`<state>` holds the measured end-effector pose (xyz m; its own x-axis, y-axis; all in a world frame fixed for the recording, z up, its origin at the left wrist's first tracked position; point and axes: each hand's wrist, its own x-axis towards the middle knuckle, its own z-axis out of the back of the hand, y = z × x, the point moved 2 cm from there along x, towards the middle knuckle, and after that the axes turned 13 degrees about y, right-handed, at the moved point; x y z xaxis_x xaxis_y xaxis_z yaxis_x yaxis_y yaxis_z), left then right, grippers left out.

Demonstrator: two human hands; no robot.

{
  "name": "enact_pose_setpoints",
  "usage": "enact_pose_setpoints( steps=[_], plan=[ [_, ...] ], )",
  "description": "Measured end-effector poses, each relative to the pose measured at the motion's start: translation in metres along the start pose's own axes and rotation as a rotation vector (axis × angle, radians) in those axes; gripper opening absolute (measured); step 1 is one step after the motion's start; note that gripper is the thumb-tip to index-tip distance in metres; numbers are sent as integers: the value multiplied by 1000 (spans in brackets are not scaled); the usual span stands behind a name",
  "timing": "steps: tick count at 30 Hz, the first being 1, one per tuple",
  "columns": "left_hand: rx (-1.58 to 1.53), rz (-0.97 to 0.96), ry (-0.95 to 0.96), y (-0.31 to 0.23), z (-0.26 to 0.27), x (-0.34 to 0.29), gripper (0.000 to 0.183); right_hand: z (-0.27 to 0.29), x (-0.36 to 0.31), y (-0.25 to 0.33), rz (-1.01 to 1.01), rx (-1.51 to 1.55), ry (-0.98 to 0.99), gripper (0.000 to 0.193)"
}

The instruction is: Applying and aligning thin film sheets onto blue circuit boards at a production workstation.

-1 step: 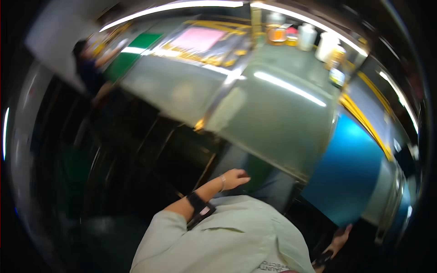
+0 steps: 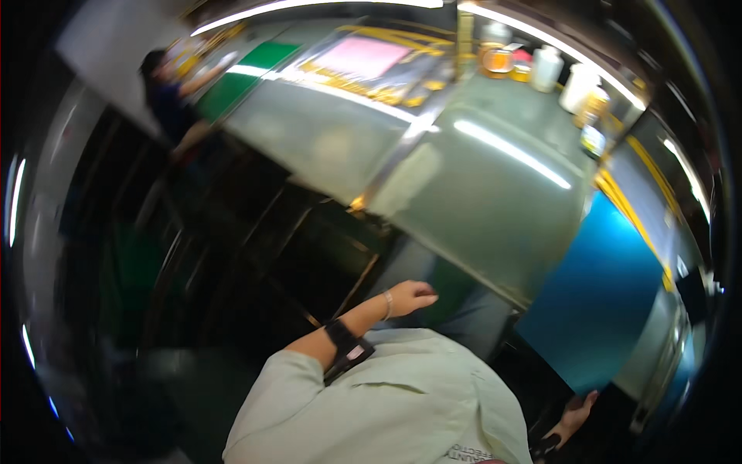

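A large, smooth blue sheet slants down at my right, its far end by the yellow-edged frame and its near corner at my right hand. That hand grips the sheet's lower edge, thumb showing and the other fingers partly hidden. My left hand hangs in front of my body, fingers loosely curled in, and nothing shows in it. A bracelet circles that wrist, and a black band with a small device is strapped on the forearm. Closest to the left hand is the near edge of the grey-green table.
White bottles and amber jars line the table's back. Farther left, a pink sheet lies in a yellow-taped frame. A person in dark clothes reaches over a green panel. A yellow-edged frame stands right.
The whole view has shifted a little, so the tables and bottles sit farther right in the picture. My right hand still grips the blue sheet; the left stays curled.
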<state>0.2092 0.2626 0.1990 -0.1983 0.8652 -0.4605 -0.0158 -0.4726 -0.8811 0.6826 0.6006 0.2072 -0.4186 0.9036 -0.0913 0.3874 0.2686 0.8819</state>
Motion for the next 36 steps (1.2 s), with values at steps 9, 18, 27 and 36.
enact_pose_setpoints(
  steps=[9, 18, 27, 36],
  plan=[
    [-860, -637, -127, -40, 77, -97, 76, -264, 82, -69, -244, 179, 771, 40],
    [-1129, -584, -1049, 94, 106, -296, 34, -535, -31, -174, -282, -613, 1258, 42],
    [-894, -211, -1739, 179, 143, -307, 29, -496, 23, -154, 532, -1467, 993, 43],
    [-356, 519, -1767, 222, 191, -138, 31, -387, 52, -162, 536, -1823, 641, 42]
  ],
)
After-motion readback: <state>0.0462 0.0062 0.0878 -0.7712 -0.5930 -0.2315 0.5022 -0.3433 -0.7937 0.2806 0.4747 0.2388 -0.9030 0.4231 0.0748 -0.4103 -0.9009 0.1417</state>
